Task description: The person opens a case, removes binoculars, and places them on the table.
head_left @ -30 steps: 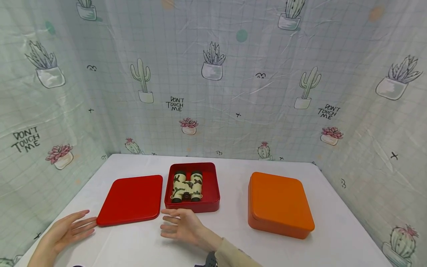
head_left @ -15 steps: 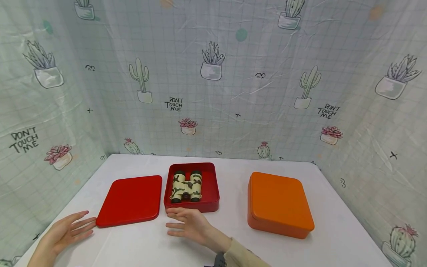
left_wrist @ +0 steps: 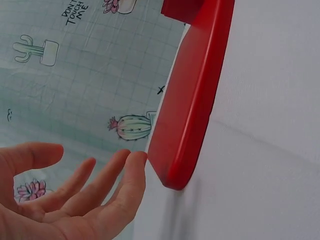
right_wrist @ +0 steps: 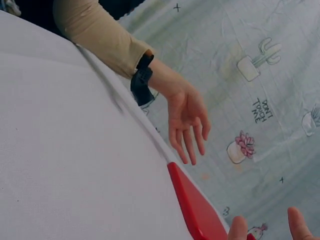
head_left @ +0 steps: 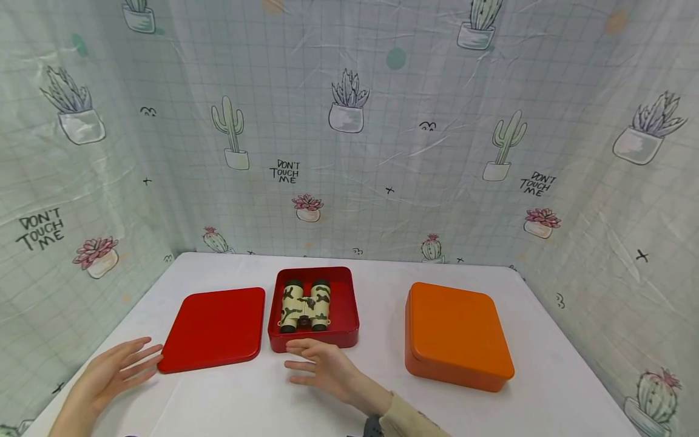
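My left hand (head_left: pixel 117 371) is at the left of the table, fingers spread and relaxed, with its fingertips right by the near left corner of a flat red lid (head_left: pixel 217 331). In the left wrist view the fingers (left_wrist: pixel 131 187) hold nothing. My right hand (head_left: pixel 327 368), also relaxed and holding nothing, hovers in front of an uncovered red box (head_left: pixel 345 312). Inside that box, toward its left side, lies a pair of camouflage binoculars (head_left: pixel 306 305). Only two fingertips (right_wrist: pixel 297 225) of this hand show in the right wrist view.
On the right of the white table (head_left: pixel 377 303) stands a closed orange box (head_left: pixel 459 334), slightly turned. A cactus-print curtain (head_left: pixel 371 164) walls the table at the back and on both sides. A dark band (right_wrist: pixel 142 82) sits on the left wrist.
My right hand has drifted to the right along the front of the red box. The left hand has shifted slightly up and right toward the lid. Lid, boxes and binoculars stay put.
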Motion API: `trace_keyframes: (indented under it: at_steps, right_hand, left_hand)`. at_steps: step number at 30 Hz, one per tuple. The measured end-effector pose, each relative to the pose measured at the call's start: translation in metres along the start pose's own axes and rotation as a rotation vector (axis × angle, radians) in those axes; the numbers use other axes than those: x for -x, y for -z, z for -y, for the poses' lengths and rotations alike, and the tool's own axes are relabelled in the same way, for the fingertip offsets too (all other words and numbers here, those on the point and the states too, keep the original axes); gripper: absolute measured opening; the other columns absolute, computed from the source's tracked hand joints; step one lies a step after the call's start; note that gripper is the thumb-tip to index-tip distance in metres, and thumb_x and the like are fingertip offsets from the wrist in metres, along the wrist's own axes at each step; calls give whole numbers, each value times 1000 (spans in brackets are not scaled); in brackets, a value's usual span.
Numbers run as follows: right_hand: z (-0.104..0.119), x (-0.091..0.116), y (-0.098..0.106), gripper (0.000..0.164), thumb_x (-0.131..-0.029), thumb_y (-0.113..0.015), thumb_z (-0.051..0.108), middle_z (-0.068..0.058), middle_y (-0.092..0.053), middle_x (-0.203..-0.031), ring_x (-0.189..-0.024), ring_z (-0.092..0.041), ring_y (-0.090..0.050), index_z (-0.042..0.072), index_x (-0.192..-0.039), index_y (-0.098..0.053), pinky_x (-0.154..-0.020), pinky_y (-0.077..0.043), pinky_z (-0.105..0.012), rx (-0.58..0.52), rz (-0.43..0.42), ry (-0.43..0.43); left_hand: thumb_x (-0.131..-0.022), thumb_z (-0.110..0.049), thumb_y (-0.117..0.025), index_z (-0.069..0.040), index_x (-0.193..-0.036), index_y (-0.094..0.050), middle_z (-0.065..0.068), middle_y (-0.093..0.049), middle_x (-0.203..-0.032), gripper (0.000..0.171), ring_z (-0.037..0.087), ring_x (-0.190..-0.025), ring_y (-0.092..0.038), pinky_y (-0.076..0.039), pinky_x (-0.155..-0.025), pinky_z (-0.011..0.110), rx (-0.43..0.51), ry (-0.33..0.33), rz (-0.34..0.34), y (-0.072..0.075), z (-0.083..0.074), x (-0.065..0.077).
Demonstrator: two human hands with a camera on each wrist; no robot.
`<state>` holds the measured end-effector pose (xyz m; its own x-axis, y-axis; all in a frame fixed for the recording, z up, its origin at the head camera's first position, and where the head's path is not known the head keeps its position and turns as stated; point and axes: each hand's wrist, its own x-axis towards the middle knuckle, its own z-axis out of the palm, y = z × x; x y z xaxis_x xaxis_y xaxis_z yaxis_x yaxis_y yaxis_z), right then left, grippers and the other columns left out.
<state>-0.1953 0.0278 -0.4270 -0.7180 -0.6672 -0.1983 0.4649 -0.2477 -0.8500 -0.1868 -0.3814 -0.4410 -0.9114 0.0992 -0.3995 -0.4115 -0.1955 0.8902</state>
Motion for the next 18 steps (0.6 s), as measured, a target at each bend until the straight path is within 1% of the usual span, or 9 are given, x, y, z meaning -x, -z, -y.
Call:
trace_keyframes:
  at_steps: [5, 9, 13, 16, 18]
  right_hand:
    - [1, 3, 4, 43, -87, -39, 24, -18, -31, -140, -124, -35, -39, 5, -126, -44, -104, -33, -47, 7, -5, 5]
    - [1, 5, 7, 42, -87, -39, 24, -18, -30, -141, -123, -32, -40, 6, -124, -45, -103, -34, -46, 13, -5, 13]
    - [2, 7, 10, 41, -87, -40, 24, -17, -33, -139, -119, -26, -44, 6, -123, -47, -100, -37, -45, 57, -15, 36]
    - [3, 7, 13, 40, -88, -40, 23, -16, -38, -136, -115, -22, -47, 5, -123, -48, -98, -39, -44, 90, -36, 61]
    - [3, 8, 15, 40, -88, -40, 22, -15, -39, -135, -114, -20, -48, 5, -123, -48, -97, -40, -44, 102, -46, 72]
  left_hand:
    - [-88, -41, -48, -36, -83, -54, -20, -61, -86, 9, 6, -84, -64, -52, -82, 35, -37, -41, -32, -11, -1, 2]
    - [-89, -39, -47, -37, -84, -57, -20, -63, -88, 11, 5, -84, -64, -53, -79, 33, -60, -81, -16, -21, -3, 5]
    - [-90, -38, -46, -38, -86, -59, -20, -64, -89, 13, 3, -84, -64, -53, -78, 32, -75, -114, -5, -30, -6, 7]
    - [-88, -41, -48, -39, -91, -55, -24, -62, -89, 8, 0, -84, -63, -53, -77, 29, -142, -134, -47, -39, -8, 7]
    - [-87, -44, -48, -38, -99, -51, -28, -59, -87, 14, -3, -84, -62, -53, -78, 27, -210, -141, -88, -47, -9, 7]
